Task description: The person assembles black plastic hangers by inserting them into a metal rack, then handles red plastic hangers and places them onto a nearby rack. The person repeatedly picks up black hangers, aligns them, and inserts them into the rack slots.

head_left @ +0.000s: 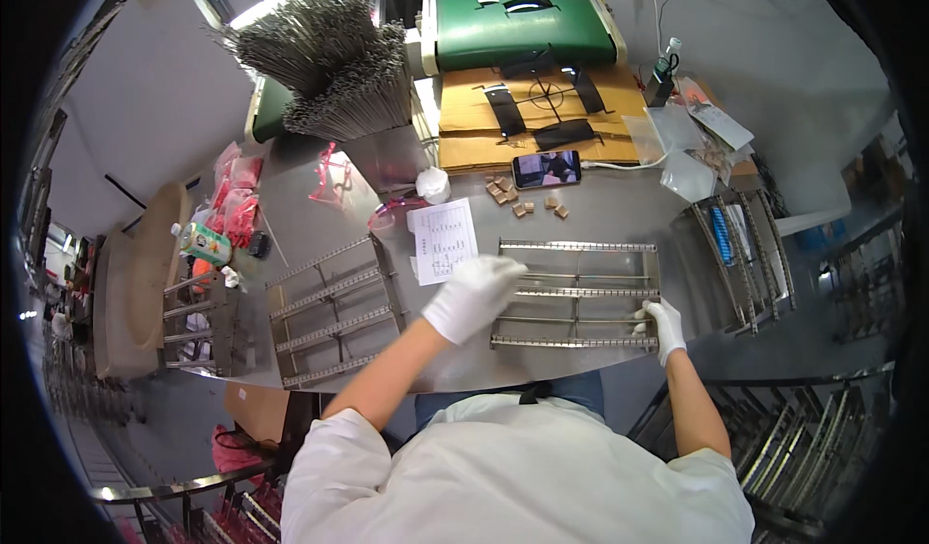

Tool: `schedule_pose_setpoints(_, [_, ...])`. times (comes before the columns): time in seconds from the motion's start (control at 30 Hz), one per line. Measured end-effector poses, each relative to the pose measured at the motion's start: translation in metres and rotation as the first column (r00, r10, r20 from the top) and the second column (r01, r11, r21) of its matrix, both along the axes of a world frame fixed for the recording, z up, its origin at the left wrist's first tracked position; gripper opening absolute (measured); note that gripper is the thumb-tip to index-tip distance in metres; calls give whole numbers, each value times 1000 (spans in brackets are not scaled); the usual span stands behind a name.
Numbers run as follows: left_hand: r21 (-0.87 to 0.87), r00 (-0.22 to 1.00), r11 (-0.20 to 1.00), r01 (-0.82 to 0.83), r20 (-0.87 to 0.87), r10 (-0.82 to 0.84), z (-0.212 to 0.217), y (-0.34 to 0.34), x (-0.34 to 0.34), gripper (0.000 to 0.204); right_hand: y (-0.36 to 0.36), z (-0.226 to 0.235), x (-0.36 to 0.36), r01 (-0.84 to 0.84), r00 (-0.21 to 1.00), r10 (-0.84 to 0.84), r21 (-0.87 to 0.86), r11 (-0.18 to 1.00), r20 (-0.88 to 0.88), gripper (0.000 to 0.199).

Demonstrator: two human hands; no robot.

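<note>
A rectangular metal rack with notched crossbars lies on the steel table in front of me. My left hand, in a white glove, is over the rack's left side. Its fingers are pinched at the left end of a thin metal rod that lies lengthwise across the rack; the fingertips partly hide that end. My right hand, gloved in white too, grips the rack's right end near the front corner. A second thin rod runs across the nearer half of the rack.
Left of the hands lie a printed sheet and another notched rack. Beyond are small copper-coloured blocks, a phone, a tall bundle of thin rods and cardboard bearing black parts. More racks stand right.
</note>
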State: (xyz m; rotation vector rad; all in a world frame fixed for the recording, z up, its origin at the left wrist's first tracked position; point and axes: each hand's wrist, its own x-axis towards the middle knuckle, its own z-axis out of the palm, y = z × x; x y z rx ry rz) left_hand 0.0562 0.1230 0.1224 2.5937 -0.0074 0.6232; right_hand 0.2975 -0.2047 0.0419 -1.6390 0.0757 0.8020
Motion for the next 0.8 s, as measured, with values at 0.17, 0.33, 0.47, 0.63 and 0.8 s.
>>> schedule_pose_setpoints(0.17, [69, 989, 996, -52, -134, 61, -66, -41, 37, 43, 19, 45, 32, -269, 669, 718, -839, 474, 191, 30])
schedule_pose_setpoints(0.33, [149, 962, 980, -134, -219, 165, -84, -43, 45, 34, 106, 91, 109, -66, 249, 839, -856, 513, 484, 25])
schedule_pose_setpoints(0.47, [131, 968, 984, -124, -200, 148, -81, -42, 46, 34, 236, 84, 182, -34, -121, 786, -793, 608, 607, 45])
schedule_pose_setpoints(0.63, [138, 967, 984, -108, -215, 136, -85, -40, 47, 32, 348, 60, 255, 67, -360, 914, -972, 225, 187, 92])
schedule_pose_setpoints(0.8, [159, 965, 981, -114, -217, 147, -91, -40, 46, 33, 385, 59, 261, -82, -309, 946, -994, 73, 95, 110])
